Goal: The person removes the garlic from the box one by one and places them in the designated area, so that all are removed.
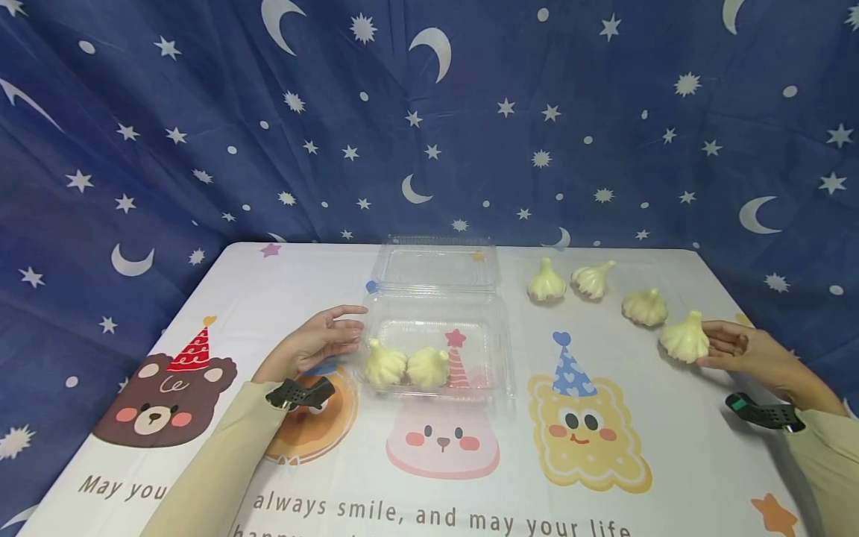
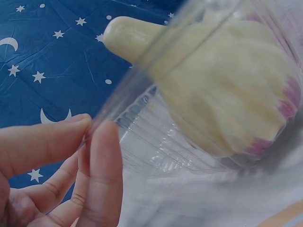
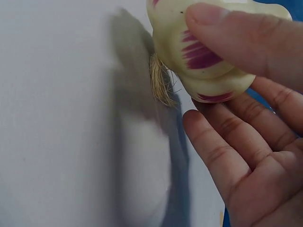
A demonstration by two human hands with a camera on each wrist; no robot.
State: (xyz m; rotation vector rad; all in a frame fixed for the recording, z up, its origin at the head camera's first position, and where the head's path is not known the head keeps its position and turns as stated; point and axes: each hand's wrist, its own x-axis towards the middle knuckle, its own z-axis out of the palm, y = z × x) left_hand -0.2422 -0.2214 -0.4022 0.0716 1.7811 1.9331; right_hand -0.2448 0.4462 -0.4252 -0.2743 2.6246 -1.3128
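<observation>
A clear plastic clamshell container (image 1: 470,358) lies with its lid (image 1: 436,267) folded back. Two garlic bulbs (image 1: 427,367) sit side by side in its front left part. At the container's left side is my left hand (image 1: 321,339); thumb and forefinger pinch the clear rim (image 2: 137,75) in the left wrist view. On the right of the table my right hand (image 1: 748,349) holds another garlic bulb (image 1: 686,339) between thumb and fingers. Its purple streaks and dry root tuft (image 3: 162,84) show in the right wrist view.
Three more garlic bulbs stand or lie at the back right, the nearest garlic bulb (image 1: 645,307) close to the held one. A printed white cloth (image 1: 362,492) covers the table. Behind it hangs a blue star-and-moon curtain (image 1: 490,134).
</observation>
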